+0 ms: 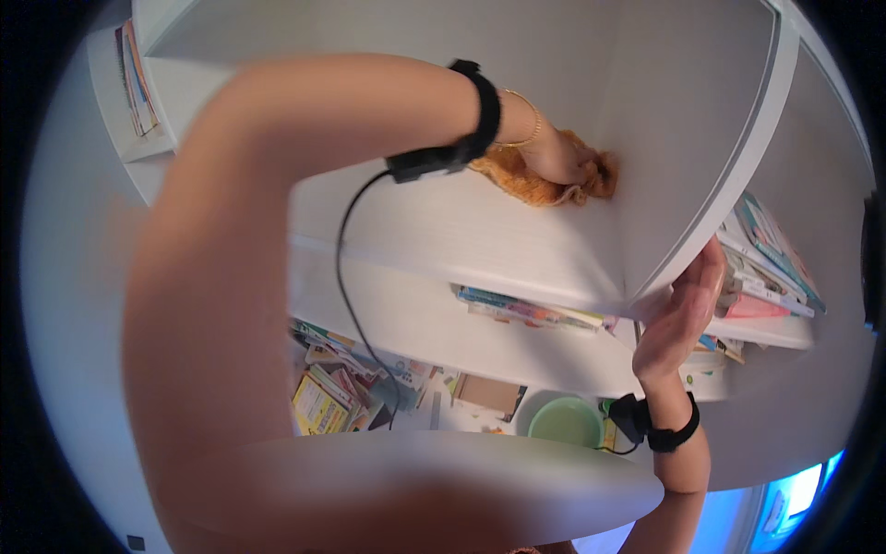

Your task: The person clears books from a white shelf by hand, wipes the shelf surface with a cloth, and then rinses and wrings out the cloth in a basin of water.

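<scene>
My left hand (561, 166) is bunched around an orange, fluffy cloth (528, 183) and presses it into the back right corner of a white shelf (480, 226). The fingertips are partly buried in the cloth. Lower down on the right, my right hand (678, 319) grips the front edge of the shelf's white side panel (706, 217), with its fingers bent over that edge. Each wrist wears a black strap with a small box, and a cable hangs from the left one.
Books (764, 254) lean in the compartment to the right, and more books (526, 307) lie on the shelf below. Lower left are stacked books (328, 397). A pale green tub (565, 423) stands below my right hand. Thin booklets (138, 83) stand at the far left.
</scene>
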`<state>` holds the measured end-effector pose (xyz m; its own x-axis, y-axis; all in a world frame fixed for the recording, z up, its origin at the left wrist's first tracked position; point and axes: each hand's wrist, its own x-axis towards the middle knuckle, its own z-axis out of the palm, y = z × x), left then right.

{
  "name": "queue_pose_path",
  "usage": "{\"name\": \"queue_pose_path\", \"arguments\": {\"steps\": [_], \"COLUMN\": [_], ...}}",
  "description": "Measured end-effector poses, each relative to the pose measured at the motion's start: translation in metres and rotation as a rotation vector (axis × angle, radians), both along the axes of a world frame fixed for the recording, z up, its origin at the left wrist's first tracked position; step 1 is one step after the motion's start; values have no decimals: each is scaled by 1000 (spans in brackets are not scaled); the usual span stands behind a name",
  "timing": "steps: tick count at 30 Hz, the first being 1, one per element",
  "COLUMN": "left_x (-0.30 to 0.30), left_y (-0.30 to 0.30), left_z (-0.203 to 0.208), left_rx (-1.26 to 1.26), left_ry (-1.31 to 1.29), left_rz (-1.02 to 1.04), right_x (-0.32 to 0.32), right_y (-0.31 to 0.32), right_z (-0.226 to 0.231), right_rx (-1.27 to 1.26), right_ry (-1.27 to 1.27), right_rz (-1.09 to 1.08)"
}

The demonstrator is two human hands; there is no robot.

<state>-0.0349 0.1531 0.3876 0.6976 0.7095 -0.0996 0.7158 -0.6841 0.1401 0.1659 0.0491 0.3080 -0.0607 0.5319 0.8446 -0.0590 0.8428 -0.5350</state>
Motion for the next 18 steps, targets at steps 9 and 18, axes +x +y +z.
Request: {"name": "queue_pose_path", "arguments": {"steps": [9,18], "left_x": [-19,-117], "left_y": [93,10], "left_z": [-12,18], "left_rx": [189,-51], "left_ry": [218,343], "left_rz": [368,523], "right_x": [5,2], "right_y": [-8,-3], "right_z": [6,1], "right_rx": [-4,5], "right_ry": [-52,-52], "right_rz": [-28,-78]}}
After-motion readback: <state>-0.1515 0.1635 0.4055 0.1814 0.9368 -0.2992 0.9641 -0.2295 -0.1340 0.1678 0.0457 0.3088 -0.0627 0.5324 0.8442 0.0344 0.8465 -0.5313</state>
